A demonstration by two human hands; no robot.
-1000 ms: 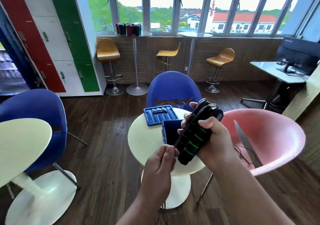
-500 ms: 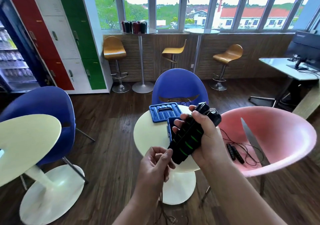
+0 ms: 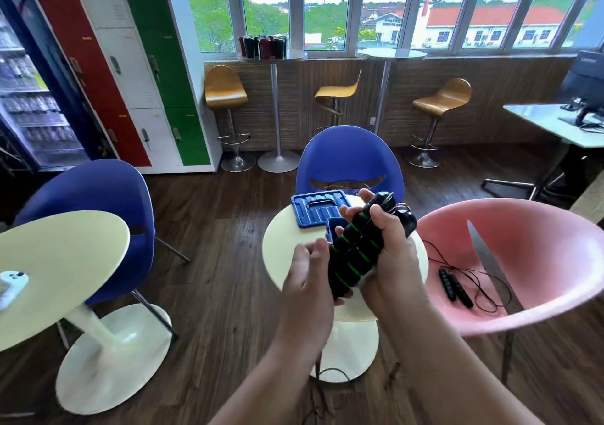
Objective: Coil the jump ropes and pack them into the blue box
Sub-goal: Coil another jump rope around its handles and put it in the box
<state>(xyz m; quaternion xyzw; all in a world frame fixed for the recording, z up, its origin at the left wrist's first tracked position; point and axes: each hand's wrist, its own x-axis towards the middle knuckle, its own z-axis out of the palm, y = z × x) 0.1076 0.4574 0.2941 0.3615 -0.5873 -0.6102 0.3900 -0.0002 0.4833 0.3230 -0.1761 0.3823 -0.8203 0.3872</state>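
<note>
Right hand point(image 3: 395, 261) is clamped round the pair of black foam jump-rope handles with green rings point(image 3: 354, 258). Fingers are curled over the top and the handles sit side by side, tilted, upper ends pointing far-right. They're held in the air over the near part of the small round cream table point(image 3: 281, 261), not in the box.

What changed: a second ago the left hand point(image 3: 310, 274) was below the handles, pinching the thin black cord and drawing it taut. Now it has come up alongside the lower end of the handles, fingers close together and pointing up. It's motion-blurred, so I can't tell whether it has the cord pinched or has let go. Reads to me as mid-wrap — one more turn going round the handles.

Not nearly done with this rope though. The loose black cord tail point(image 3: 327, 372) hangs down between the forearms and lies on the wood floor by the table's foot, so plenty of slack is left to take up.

The open blue plastic box point(image 3: 330, 228) is on the table just beyond the hands, only a sliver showing behind them. Its ribbed blue lid point(image 3: 313, 209) lies flat at the table's far edge.

The second jump rope, slim black handles with thin cord point(image 3: 456, 289), lies loose and uncoiled on the seat of the pink shell chair point(image 3: 539, 254), right of the table — untouched, still to do.

Risk as I judge it: the trailing tail could snag on the table foot while being wound.
</note>
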